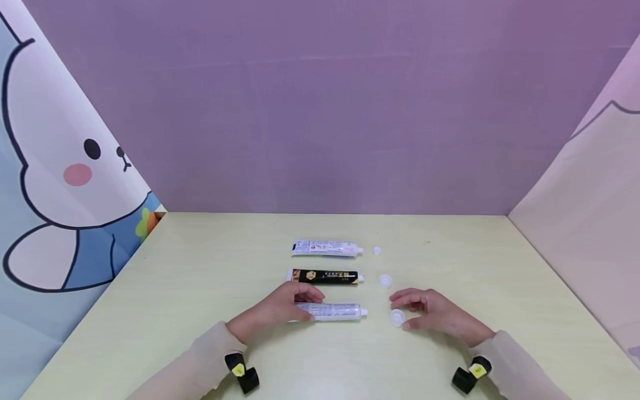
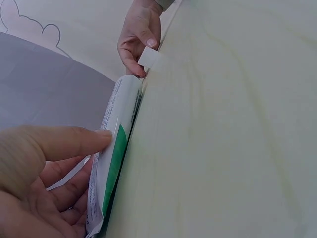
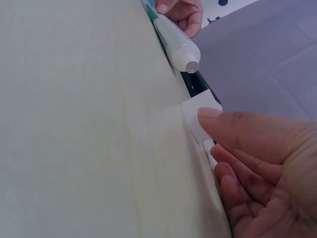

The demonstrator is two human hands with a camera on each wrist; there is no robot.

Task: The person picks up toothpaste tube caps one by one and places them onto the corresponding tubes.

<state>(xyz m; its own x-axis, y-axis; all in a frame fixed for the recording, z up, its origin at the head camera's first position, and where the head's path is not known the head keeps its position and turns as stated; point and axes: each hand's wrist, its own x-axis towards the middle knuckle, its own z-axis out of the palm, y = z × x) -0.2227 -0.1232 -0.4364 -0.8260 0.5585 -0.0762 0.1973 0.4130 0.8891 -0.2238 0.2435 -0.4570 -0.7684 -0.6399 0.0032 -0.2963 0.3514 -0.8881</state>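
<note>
A white toothpaste tube (image 1: 337, 312) with a green patch lies nearest on the table, its uncapped nozzle facing right. My left hand (image 1: 294, 303) grips its tail end, thumb on the near side and fingers behind, as the left wrist view (image 2: 49, 173) shows. To the right of the nozzle, apart from it, is a white cap (image 1: 397, 318). My right hand (image 1: 434, 314) holds this cap between thumb and fingers. In the right wrist view the thumb lies against the cap (image 3: 193, 116); the fingertips behind it are partly hidden.
Behind lie a black toothpaste tube (image 1: 327, 276) and, farther back, another white tube (image 1: 327, 248), both uncapped and pointing right. A clear-white cap (image 1: 385, 280) and a small white cap (image 1: 377, 251) sit off their nozzles. A purple wall (image 1: 340, 111) borders the table's (image 1: 200, 250) back edge.
</note>
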